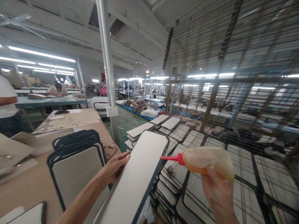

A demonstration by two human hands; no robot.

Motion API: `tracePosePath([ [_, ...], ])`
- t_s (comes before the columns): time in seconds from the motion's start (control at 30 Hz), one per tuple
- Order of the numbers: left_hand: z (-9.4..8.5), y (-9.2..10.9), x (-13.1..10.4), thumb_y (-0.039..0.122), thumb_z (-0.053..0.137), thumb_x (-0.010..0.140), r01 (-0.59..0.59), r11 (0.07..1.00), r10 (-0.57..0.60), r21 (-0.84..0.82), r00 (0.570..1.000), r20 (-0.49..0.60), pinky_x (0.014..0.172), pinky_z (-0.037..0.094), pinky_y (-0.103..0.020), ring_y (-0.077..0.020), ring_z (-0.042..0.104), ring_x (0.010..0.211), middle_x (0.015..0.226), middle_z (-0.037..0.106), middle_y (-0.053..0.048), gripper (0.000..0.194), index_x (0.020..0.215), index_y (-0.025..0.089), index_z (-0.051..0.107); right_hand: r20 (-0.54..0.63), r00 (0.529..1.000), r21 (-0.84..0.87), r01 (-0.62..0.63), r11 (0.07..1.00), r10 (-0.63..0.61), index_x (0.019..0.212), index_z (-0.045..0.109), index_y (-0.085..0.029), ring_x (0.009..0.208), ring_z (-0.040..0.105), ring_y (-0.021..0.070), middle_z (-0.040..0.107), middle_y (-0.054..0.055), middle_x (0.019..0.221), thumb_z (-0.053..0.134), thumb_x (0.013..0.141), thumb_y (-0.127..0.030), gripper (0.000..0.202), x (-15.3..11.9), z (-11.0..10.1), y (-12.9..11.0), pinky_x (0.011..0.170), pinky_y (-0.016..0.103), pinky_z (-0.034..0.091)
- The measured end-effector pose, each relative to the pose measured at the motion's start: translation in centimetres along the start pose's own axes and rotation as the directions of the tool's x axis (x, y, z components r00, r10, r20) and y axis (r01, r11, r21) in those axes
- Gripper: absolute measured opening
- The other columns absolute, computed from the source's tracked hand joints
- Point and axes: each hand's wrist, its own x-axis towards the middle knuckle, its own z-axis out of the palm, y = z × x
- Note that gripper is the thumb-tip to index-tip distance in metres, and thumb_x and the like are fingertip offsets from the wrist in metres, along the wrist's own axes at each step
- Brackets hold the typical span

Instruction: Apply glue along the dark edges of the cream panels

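Observation:
My left hand point(115, 168) grips the left edge of a long white panel with a dark blue rim point(137, 177), held tilted up in front of me. In my right hand point(218, 193) is a soft glue bottle point(207, 160) filled with amber liquid. Its red nozzle point(169, 158) points left and touches the panel's right rim. The panel hangs between the worktable and the wire rack.
A stack of the same rimmed panels point(76, 161) lies on the brown worktable point(25, 189) at left. A wire rack point(210, 143) at right carries several rows of panels. A white pillar point(107, 71) stands ahead. Other people work at benches point(46, 101) far left.

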Motion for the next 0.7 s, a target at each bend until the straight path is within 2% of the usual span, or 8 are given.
tracePosePath([
  [0.17,0.1,-0.2,-0.1,0.042,0.079,0.061,0.005,0.999,-0.004,0.049,1.000,-0.022,0.050,0.044,-0.020,-0.0142,0.064,0.058,0.065,0.069,-0.002,0.037,0.084,0.015,0.069,0.056,0.998,-0.047,-0.015,0.999,0.017,0.102,0.065,-0.023,0.074,0.061,0.0146,0.066,-0.001,0.082,0.079,0.063,-0.024,0.041,-0.1,0.2,0.6,0.071,0.025,0.052],
  [0.43,-0.2,-0.4,-0.6,0.041,0.081,0.057,0.051,0.999,-0.051,0.003,0.998,-0.045,0.047,0.044,-0.020,-0.0127,0.061,0.051,0.061,0.068,-0.001,0.035,0.073,0.015,0.064,0.098,0.992,-0.051,-0.079,0.996,0.083,0.103,0.065,-0.024,0.074,0.062,0.0134,0.067,-0.003,0.075,0.081,0.060,-0.027,0.046,-0.1,0.1,1.5,0.071,0.021,0.051],
  [0.6,-0.3,-0.3,-0.7,0.041,0.081,0.057,0.056,0.998,-0.057,-0.012,0.996,-0.063,0.047,0.045,-0.020,-0.0137,0.062,0.053,0.061,0.067,0.000,0.037,0.075,0.015,0.062,0.102,0.983,-0.055,-0.145,0.988,0.150,0.101,0.067,-0.025,0.071,0.065,0.0154,0.070,-0.001,0.079,0.083,0.056,-0.028,0.048,-0.5,0.2,1.8,0.068,0.023,0.053],
  [0.7,-0.6,-0.4,-0.5,0.040,0.081,0.057,0.053,0.998,-0.054,-0.016,0.996,-0.071,0.047,0.045,-0.020,-0.0135,0.062,0.053,0.061,0.066,0.001,0.037,0.076,0.015,0.061,0.132,0.978,-0.090,-0.149,0.985,0.160,0.100,0.067,-0.024,0.065,0.064,0.0155,0.069,-0.001,0.074,0.082,0.057,-0.031,0.046,-0.7,0.2,2.0,0.064,0.023,0.053],
])
